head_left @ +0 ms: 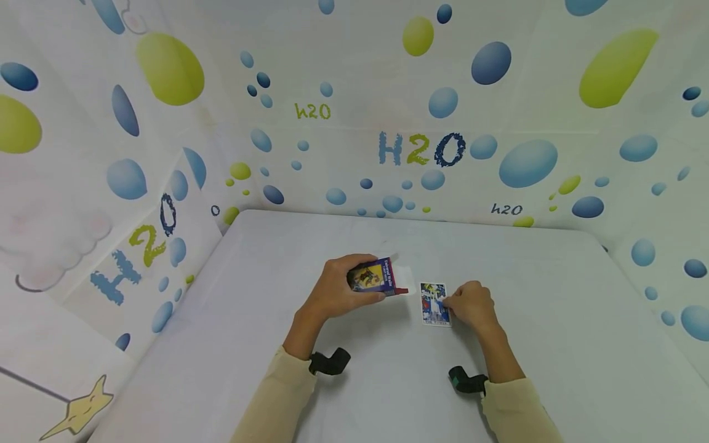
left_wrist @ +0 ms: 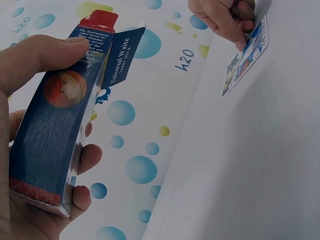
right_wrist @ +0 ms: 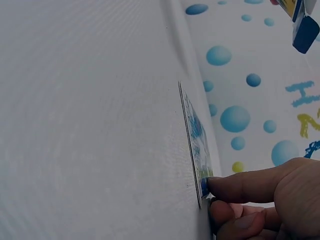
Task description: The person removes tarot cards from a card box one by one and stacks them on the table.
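My left hand (head_left: 340,283) grips a blue and red tarot deck box (head_left: 372,277), marked "Universal Waite Tarot Deck". Its thumb presses one side and its fingers wrap the other, and the box's end flap (left_wrist: 120,62) is open. A tarot card (head_left: 434,303) lies face up on the white table, with "THE TOWER" along its bottom edge. My right hand (head_left: 473,304) pinches the card at its right edge. One fingertip (right_wrist: 220,186) shows on the printed face, and the remaining fingers are curled beside the card. Anything beneath that edge is hidden.
White cloth covers the table (head_left: 554,320). Behind it and to the left stand walls (head_left: 365,74) printed with blue and green bubbles and "H2O" lettering. A black wrist camera (head_left: 329,361) sits by the left sleeve, another camera (head_left: 466,380) by the right.
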Action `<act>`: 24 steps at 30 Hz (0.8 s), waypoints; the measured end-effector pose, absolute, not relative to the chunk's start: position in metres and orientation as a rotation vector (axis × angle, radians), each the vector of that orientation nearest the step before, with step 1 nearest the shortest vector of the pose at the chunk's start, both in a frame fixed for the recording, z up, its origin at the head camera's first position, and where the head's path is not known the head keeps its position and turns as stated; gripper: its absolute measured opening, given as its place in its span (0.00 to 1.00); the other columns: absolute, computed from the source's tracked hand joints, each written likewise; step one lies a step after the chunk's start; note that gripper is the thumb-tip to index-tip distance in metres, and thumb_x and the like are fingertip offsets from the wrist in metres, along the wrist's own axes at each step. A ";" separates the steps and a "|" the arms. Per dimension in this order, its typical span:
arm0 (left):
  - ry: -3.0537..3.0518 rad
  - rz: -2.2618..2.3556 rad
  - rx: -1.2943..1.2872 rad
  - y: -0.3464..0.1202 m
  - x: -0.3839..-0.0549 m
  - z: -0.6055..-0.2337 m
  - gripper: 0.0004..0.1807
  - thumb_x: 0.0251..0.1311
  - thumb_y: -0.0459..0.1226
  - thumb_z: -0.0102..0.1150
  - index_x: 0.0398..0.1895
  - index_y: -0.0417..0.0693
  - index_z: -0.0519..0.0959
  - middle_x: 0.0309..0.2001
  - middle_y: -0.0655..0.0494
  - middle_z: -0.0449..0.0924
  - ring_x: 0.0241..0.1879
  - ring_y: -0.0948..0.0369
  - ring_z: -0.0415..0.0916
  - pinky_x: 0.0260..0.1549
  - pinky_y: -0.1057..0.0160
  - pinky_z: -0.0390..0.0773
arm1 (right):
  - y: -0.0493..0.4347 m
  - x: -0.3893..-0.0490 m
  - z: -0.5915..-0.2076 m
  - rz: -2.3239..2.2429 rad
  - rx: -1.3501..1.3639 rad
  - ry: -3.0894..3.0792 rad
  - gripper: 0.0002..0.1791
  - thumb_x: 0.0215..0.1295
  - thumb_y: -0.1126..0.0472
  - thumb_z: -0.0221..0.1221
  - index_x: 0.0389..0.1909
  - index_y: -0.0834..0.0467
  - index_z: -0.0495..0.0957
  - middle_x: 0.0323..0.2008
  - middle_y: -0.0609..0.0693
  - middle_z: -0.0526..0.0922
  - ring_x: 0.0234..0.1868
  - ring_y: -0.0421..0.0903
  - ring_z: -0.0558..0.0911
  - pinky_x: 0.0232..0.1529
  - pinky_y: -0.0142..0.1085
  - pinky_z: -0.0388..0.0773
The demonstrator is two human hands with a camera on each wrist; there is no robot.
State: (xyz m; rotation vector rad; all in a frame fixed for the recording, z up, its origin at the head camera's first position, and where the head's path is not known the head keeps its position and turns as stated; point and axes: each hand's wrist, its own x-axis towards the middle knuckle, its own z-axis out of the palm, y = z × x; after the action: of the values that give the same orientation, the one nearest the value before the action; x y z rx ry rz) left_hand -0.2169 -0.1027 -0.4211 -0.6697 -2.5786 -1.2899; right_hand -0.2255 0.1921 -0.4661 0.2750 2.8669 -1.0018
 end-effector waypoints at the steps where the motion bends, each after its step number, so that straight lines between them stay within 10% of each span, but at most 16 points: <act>1: -2.577 -1.289 -0.672 -0.103 -0.217 -0.421 0.38 0.46 0.48 0.80 0.63 0.51 0.79 0.58 0.54 0.82 0.51 0.57 0.77 0.50 0.55 0.81 | 0.192 -0.226 -0.466 -0.998 0.279 2.867 0.12 0.61 0.59 0.66 0.25 0.65 0.83 0.24 0.55 0.83 0.27 0.49 0.76 0.24 0.36 0.70; 24: -2.572 -1.325 -0.676 -0.102 -0.217 -0.423 0.37 0.46 0.47 0.80 0.63 0.51 0.79 0.58 0.54 0.82 0.51 0.57 0.77 0.51 0.54 0.80 | 0.195 -0.224 -0.465 -1.097 0.287 2.810 0.11 0.61 0.61 0.67 0.28 0.67 0.85 0.21 0.52 0.83 0.24 0.47 0.78 0.24 0.35 0.71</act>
State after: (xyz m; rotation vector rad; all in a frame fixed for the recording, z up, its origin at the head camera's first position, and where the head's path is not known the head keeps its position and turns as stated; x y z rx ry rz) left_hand -0.2174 -0.1024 -0.4230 -0.6758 -2.5722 -1.3252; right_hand -0.2241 0.1949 -0.4652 0.2865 2.8099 -1.0975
